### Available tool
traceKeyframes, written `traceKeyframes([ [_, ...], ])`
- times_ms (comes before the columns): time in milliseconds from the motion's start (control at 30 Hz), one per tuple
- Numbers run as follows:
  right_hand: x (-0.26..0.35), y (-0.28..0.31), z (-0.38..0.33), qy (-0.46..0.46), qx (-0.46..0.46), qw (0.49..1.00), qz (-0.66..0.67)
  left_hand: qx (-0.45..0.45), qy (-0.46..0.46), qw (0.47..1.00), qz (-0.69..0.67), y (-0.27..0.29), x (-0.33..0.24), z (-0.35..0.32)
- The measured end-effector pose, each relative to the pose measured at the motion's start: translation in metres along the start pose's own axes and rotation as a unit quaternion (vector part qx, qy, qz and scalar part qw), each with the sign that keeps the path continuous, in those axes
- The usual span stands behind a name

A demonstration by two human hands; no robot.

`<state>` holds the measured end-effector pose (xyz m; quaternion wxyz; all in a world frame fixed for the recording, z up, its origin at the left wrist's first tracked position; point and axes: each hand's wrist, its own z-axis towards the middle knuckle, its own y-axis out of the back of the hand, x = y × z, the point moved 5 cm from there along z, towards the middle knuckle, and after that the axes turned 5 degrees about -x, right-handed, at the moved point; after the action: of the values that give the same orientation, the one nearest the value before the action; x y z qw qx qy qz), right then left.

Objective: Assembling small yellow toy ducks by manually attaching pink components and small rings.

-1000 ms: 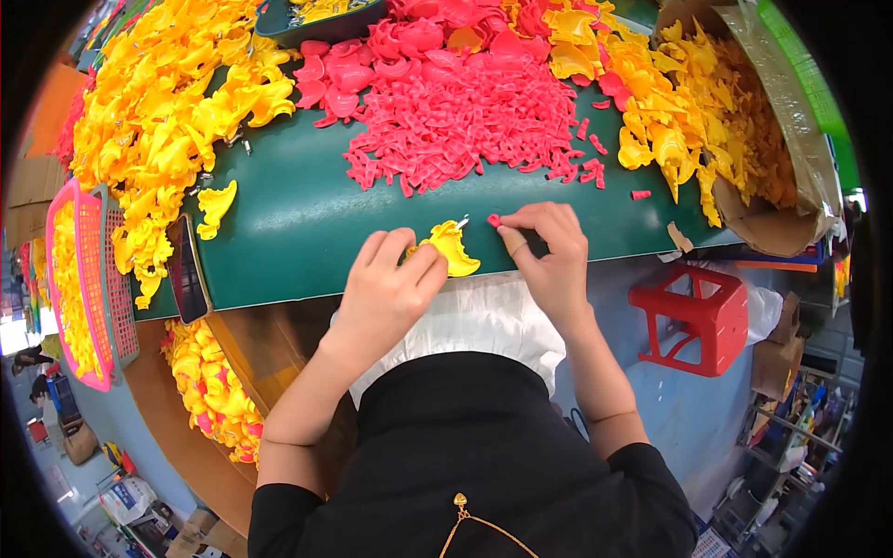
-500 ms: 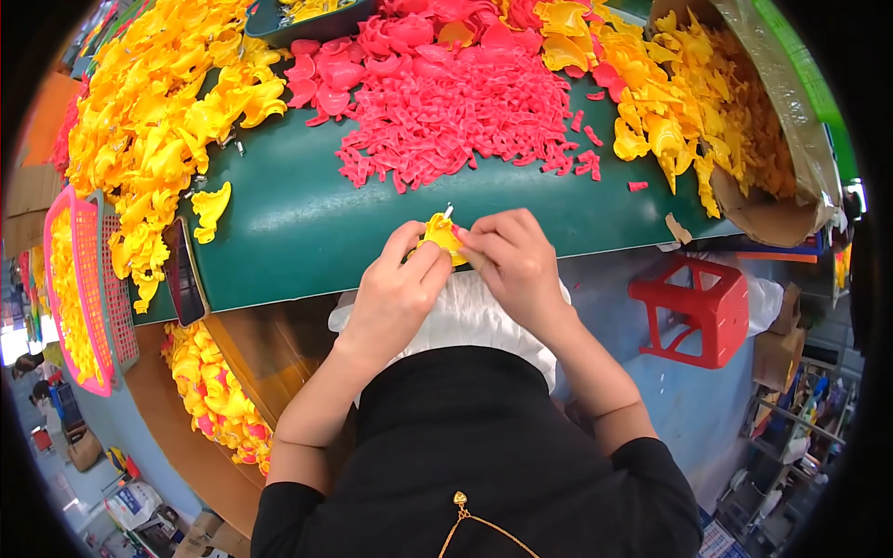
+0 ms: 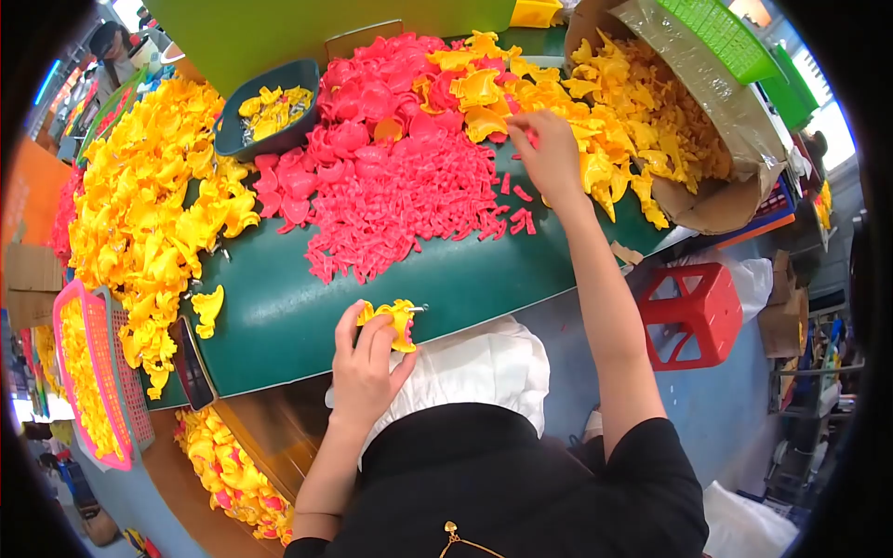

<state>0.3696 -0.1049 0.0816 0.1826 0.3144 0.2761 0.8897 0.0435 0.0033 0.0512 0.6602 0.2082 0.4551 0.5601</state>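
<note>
since the earlier frame the right hand has left the yellow piece and reached far forward across the green table, while the left hand has stayed near the front edge. the left hand now holds the yellow plastic piece alone, fingers closed around its lower side, a thin metal pin sticking out to its right. the right hand lies with its fingers curled down on the border between the heap of small pink parts and the yellow shells; whether it grips anything cannot be told. further left a big pile of yellow parts covers the table, and a dark blue tray with a few yellow bits sits behind the pink heap. a torn cardboard box holds the yellow shells at right, a red stool stands below it, and a pink basket hangs at the left edge.
</note>
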Motion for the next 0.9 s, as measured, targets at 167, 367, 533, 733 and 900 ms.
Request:
traceKeyframes([
  [167,-0.002,-0.038,0.032,0.050,0.004,0.988,-0.144,-0.034,-0.010,0.998,-0.056,-0.016,0.006,0.007],
  [367,-0.007,-0.030,0.055,-0.110,0.251,0.961,-0.038,-0.054,-0.004,0.997,-0.059,-0.019,0.005,0.010],
  [533,0.001,-0.035,0.043,-0.033,0.212,0.974,-0.071,-0.095,-0.022,0.994,-0.049,-0.022,0.008,0.004],
  [733,-0.014,-0.013,0.050,-0.090,0.258,0.953,-0.131,-0.095,-0.006,0.995,0.000,-0.017,0.004,-0.001],
  [900,-0.003,-0.005,0.012,0.088,0.208,0.958,-0.177,-0.081,-0.035,0.993,-0.077,-0.024,0.007,0.001],
])
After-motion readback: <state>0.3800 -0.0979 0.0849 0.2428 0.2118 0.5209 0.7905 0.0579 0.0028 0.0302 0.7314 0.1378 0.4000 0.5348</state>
